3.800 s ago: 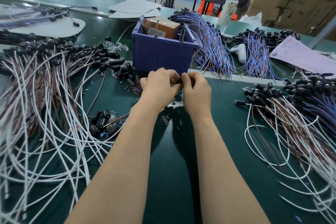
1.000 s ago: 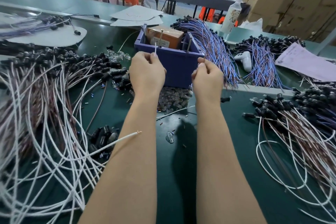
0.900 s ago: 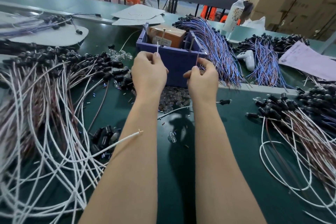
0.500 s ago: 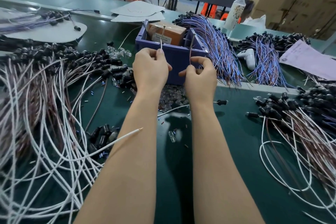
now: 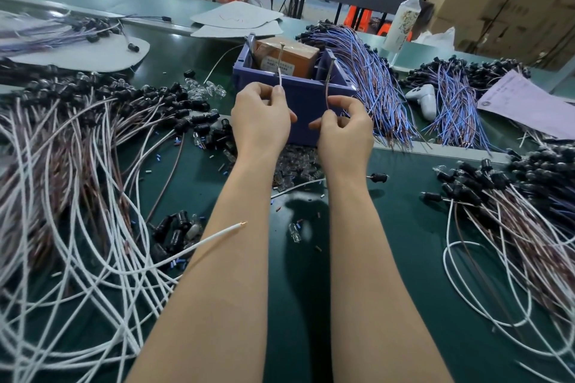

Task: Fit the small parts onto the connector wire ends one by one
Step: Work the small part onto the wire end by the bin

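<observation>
My left hand (image 5: 260, 116) pinches a white wire (image 5: 280, 77) that stands upright with its bare tip near the purple bin's rim. My right hand (image 5: 343, 127) pinches a brown wire (image 5: 327, 87) that also points up. Both hands hover side by side just in front of the purple bin (image 5: 298, 93), a small gap between them. Below the hands lies a heap of small clear parts (image 5: 295, 165) on the green mat. What the wires carry inside the fists is hidden.
White and brown wires with black connectors (image 5: 77, 140) spread over the left. A similar pile (image 5: 510, 196) lies right. Blue wire bundles (image 5: 370, 78) sit behind the bin, beside a white controller (image 5: 423, 99), a bottle (image 5: 404, 15) and a paper sheet (image 5: 529, 102). Loose black caps (image 5: 174, 233) lie near my left forearm.
My hands came apart and rose from the mat, each pinching one wire end upright. Over the last second the right hand drew closer to the left and both wires stick up longer.
</observation>
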Demonstrator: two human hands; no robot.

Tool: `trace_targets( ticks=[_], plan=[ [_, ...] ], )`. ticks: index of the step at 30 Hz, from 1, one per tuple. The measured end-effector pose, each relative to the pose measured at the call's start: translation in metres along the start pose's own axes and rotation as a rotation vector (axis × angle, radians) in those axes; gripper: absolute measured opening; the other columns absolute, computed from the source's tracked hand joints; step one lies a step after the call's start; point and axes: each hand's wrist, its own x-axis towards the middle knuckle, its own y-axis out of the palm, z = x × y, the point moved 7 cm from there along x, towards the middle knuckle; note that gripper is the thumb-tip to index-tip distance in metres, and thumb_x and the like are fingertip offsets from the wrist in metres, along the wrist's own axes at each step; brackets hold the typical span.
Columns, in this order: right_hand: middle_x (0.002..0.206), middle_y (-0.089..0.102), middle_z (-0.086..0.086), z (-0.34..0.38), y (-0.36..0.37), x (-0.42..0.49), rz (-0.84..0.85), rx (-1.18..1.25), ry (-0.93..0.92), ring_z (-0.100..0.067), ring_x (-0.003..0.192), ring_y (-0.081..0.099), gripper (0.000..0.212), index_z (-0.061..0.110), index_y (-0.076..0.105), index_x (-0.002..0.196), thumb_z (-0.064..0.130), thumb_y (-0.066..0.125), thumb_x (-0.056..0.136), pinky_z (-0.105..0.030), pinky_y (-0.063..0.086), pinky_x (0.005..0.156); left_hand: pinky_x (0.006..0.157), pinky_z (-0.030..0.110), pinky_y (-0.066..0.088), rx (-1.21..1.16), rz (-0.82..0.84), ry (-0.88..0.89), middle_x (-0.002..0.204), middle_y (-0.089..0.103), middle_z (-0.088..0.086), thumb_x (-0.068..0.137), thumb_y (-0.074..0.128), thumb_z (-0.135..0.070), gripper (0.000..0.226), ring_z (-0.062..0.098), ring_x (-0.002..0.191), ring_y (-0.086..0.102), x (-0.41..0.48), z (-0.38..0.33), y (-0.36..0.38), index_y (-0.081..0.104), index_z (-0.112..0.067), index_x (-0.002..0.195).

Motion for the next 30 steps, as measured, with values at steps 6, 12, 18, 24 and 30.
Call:
trace_targets(
  ticks=[6, 12, 18, 24, 30],
  plan=[
    [0.071, 0.067, 0.001, -0.002, -0.002, 0.0, -0.029, 0.0, 0.01, -0.001, 0.055, 0.05, 0.019, 0.019, 0.056, 0.103, 0.008, 0.046, 0.092, -0.023, 0.041, 0.065, 0.062, 0.017, 0.039, -0.01, -0.037, -0.008, 0.055, 0.06, -0.006, 0.098, 0.046, -0.024, 0.017, -0.003, 0.055, 0.052, -0.002, 0.003, -0.002, 0.056, -0.014, 0.09],
    [0.07, 0.067, 0.002, 0.0, 0.001, 0.0, -0.008, 0.007, -0.01, -0.004, 0.057, 0.05, 0.018, 0.02, 0.055, 0.102, 0.008, 0.045, 0.093, -0.025, 0.042, 0.066, 0.074, 0.026, 0.043, -0.016, -0.046, 0.007, 0.054, 0.06, -0.006, 0.098, 0.046, -0.024, 0.016, 0.005, 0.064, 0.057, -0.003, 0.001, -0.002, 0.053, -0.018, 0.085],
    [0.066, 0.065, 0.004, 0.0, 0.002, 0.001, 0.008, -0.001, -0.021, -0.006, 0.058, 0.049, 0.018, 0.02, 0.055, 0.099, 0.007, 0.046, 0.092, -0.03, 0.045, 0.072, 0.071, 0.024, 0.04, -0.023, -0.019, 0.006, 0.054, 0.061, -0.005, 0.098, 0.047, -0.024, 0.015, 0.002, 0.06, 0.055, -0.003, 0.002, 0.0, 0.054, -0.017, 0.087],
    [0.076, 0.061, -0.004, -0.006, -0.005, 0.003, -0.049, 0.021, 0.038, -0.017, 0.071, 0.054, 0.009, 0.014, 0.058, 0.091, 0.014, 0.05, 0.093, -0.033, 0.045, 0.071, 0.071, 0.03, 0.044, -0.01, 0.024, 0.014, 0.066, 0.058, -0.004, 0.095, 0.053, -0.033, 0.025, 0.015, 0.067, 0.053, -0.004, -0.001, 0.002, 0.059, -0.013, 0.081],
    [0.069, 0.06, -0.002, -0.005, 0.0, -0.008, 0.181, -0.004, 0.046, -0.017, 0.069, 0.052, 0.011, 0.015, 0.063, 0.078, 0.015, 0.058, 0.089, -0.036, 0.044, 0.069, 0.072, 0.032, 0.048, 0.083, 0.204, 0.018, 0.062, 0.059, -0.001, 0.088, 0.064, -0.036, 0.028, 0.018, 0.067, 0.054, -0.015, -0.009, 0.013, 0.063, -0.015, 0.069]
  ],
)
